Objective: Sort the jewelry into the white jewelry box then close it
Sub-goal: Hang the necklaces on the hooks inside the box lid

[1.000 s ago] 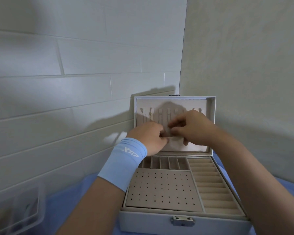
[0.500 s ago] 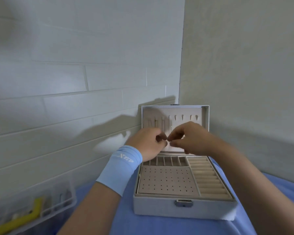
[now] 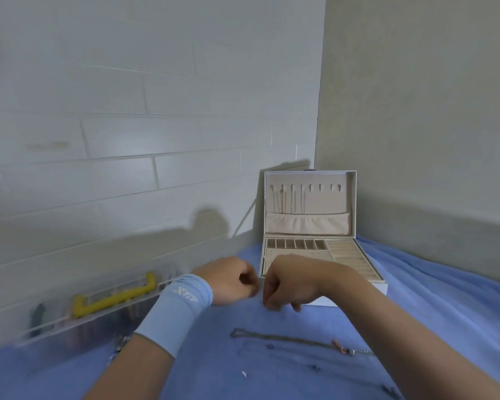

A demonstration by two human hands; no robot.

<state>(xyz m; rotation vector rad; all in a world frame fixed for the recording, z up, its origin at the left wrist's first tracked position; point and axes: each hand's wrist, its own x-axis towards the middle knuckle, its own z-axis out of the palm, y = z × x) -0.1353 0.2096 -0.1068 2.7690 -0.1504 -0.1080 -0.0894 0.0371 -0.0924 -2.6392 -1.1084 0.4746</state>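
White jewelry box: open, lid upright so hung chains dangle. Left hand, right hand: fingers curled, any pinch unclear. Loose chains near, unsorted.

The head camera looks from above and behind the person's forearms, forward and down into a room corner. Its wide lens bends the lines of the tiled wall. The left hand and right hand are close, just below centre. The white jewelry box stands farther off at 1 o'clock, its open inside facing the lens. A clear storage case blurs at 8 o'clock on the blue cloth.
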